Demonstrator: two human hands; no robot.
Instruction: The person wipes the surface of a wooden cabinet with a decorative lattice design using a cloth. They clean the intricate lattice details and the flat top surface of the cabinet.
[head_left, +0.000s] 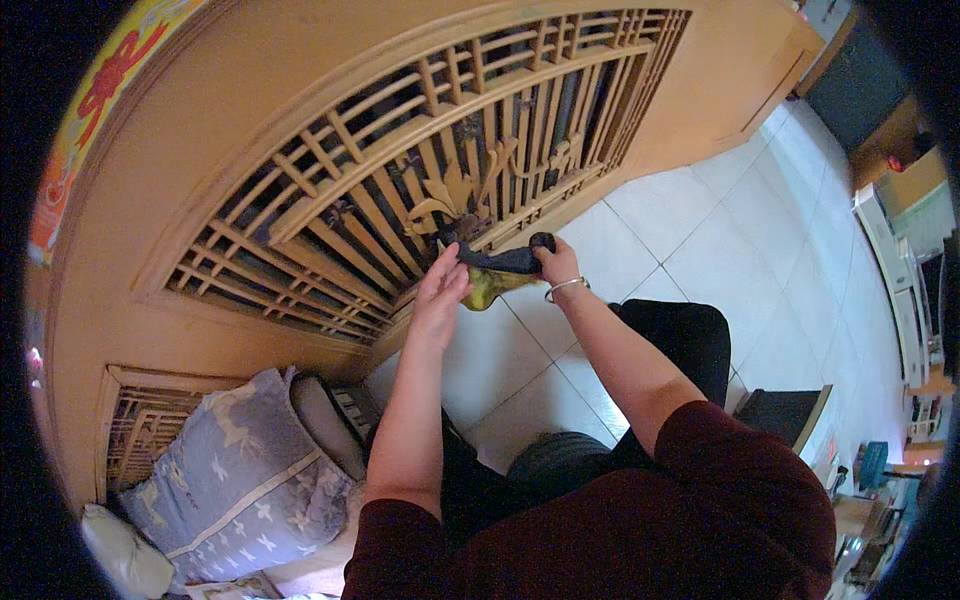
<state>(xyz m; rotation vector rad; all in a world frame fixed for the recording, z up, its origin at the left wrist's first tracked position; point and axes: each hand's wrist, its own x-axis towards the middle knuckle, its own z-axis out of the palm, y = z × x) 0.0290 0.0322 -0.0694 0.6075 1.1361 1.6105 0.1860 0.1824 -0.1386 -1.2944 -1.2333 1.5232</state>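
A dark strip, seemingly cloth (499, 260), stretches between my two hands in front of a wooden lattice panel (457, 109). My right hand (559, 264), with a silver bangle at the wrist, grips the bunched right end. At the other end, my left hand (441, 291) has its thumb against the strip and its fingers bent beneath. A yellow-green piece (484, 289) hangs just under the strip beside my left fingers; its kind is unclear. Right behind my left hand are carved wooden leaves (450, 191) on the panel, partly hidden by the dark material.
White floor tiles (645, 225) spread below and to the right. A black seat-like object (679, 341) stands near my right forearm. At lower left, a grey-blue patterned cloth (240, 480) covers a bulky object beside a smaller lattice (150, 427). White cabinets (892, 277) line the far right.
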